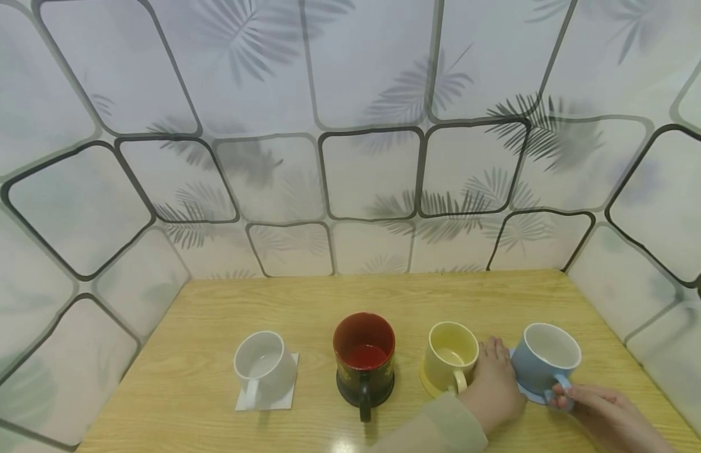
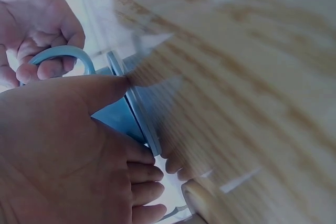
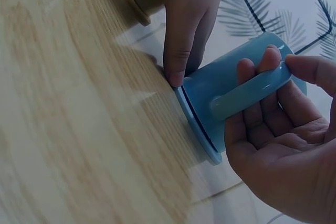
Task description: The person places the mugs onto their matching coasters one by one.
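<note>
A light blue mug (image 1: 545,355) with a white inside stands at the right, over a matching blue coaster (image 1: 533,395). My right hand (image 1: 608,409) grips the mug's handle (image 3: 252,94), fingers hooked through the loop and thumb against its outer side. A thin dark line shows between mug base and coaster in the right wrist view. My left hand (image 1: 494,387) rests on the table between the yellow mug (image 1: 449,358) and the blue one. Its fingers reach forward, and its thumb (image 2: 107,88) touches the coaster's edge.
The yellow mug stands on a yellow coaster (image 1: 428,384). Left of it is a black mug (image 1: 364,377) with a red inside, on a dark coaster. A white mug (image 1: 262,362) sits on a white square coaster (image 1: 284,397). Patterned panels (image 1: 370,173) surround the wooden table (image 1: 197,352).
</note>
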`<state>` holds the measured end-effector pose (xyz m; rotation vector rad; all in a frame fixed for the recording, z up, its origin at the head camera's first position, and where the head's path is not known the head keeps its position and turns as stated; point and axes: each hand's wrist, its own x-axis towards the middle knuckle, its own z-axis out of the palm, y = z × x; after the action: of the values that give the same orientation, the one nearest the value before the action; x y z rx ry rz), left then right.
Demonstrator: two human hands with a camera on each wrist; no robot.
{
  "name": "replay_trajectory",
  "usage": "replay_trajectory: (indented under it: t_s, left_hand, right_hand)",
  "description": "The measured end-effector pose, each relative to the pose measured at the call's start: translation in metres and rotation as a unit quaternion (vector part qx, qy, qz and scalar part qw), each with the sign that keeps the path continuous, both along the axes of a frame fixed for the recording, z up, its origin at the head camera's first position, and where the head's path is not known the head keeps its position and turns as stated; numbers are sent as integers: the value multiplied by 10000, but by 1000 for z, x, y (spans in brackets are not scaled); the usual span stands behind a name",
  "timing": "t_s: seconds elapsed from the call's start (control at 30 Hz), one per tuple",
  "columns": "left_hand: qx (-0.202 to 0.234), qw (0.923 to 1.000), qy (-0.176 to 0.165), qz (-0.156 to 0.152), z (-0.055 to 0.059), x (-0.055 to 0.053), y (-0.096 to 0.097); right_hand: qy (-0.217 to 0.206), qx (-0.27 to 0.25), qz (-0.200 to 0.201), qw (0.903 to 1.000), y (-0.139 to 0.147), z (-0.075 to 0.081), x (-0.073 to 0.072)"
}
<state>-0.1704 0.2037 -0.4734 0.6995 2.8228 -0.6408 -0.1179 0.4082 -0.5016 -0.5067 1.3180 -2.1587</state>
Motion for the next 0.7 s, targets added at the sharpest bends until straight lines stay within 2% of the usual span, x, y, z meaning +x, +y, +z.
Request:
replay_trajectory:
  t_s: [0.07,0.3,0.5,0.7]
  left_hand:
    - [-30,10000,16,-6,0,0,0]
    - [-14,10000,24,-57,-1,-2,-1]
    - [32,10000,38,-56,-1,-2,-1]
    - [80,10000,37,-34,-4,-2,1]
  right_hand:
    - [-22,75,-1,10000,0,0,0]
    - [-134,910,-356,9951,2,-1,1]
    - [-86,964,-464,9942,3,-3,2]
    - [-263,1117,-455,9924,3,0,2]
